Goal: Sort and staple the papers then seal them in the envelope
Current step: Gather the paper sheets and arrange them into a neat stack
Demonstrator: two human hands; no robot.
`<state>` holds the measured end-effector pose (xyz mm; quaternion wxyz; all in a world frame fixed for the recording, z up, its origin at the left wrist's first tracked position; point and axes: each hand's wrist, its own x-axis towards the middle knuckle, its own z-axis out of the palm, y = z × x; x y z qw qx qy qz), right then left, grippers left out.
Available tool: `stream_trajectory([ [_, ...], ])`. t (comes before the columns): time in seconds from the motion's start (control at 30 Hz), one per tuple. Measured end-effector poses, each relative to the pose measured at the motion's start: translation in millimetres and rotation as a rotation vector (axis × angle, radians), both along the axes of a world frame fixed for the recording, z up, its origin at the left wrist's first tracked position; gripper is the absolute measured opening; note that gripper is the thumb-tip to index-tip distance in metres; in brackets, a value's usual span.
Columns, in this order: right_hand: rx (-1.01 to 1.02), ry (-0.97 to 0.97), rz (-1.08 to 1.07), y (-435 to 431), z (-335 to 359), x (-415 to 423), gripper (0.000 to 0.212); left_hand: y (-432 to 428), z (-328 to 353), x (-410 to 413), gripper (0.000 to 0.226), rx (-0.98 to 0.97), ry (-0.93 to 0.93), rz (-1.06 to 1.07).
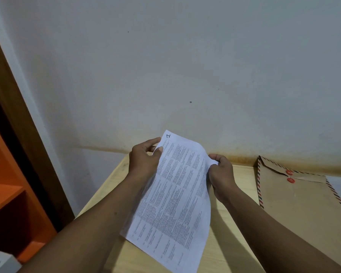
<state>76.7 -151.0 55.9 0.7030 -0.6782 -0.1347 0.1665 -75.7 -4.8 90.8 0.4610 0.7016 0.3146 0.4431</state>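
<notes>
both hands (pixel 146 158) (pixel 221 174) pinching papers (pixel 173 198) aloft

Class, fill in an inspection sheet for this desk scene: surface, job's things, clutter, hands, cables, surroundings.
Surface: light wooden desk, set against the wall.
Job's things: printed papers held above the desk; brown envelope lying flat at the right, flap folded down, two red buttons; no stapler seen.
Clutter: nothing seen.
Hands: left hand pinches the papers' upper left edge; right hand grips their right edge.
Cables: nothing seen.
Surroundings: pale wall behind; orange shelf at the left.
</notes>
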Motion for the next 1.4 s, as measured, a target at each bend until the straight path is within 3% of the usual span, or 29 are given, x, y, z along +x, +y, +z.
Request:
stream_trajectory([
  [0.23,-0.033,-0.064,-0.087,-3,5,2,0.044,1,6,0,0.029,0.085,0.035,0.098],
  [0.77,-0.031,-0.091,-0.151,-4,3,7,0.044,4,8,-6,0.043,-0.035,0.073,-0.068],
  [1.03,-0.053,-0.115,-0.137,-3,-3,5,0.042,0,10,-6,0.038,0.007,0.093,-0.012],
  [1.23,-0.112,-0.116,-0.02,-16,-7,11,0.033,2,14,-8,0.038,-0.001,0.145,-0.074],
  [1.4,-0.225,-0.318,0.134,-29,-5,18,0.021,7,13,-11,0.036,-0.021,0.202,-0.19],
])
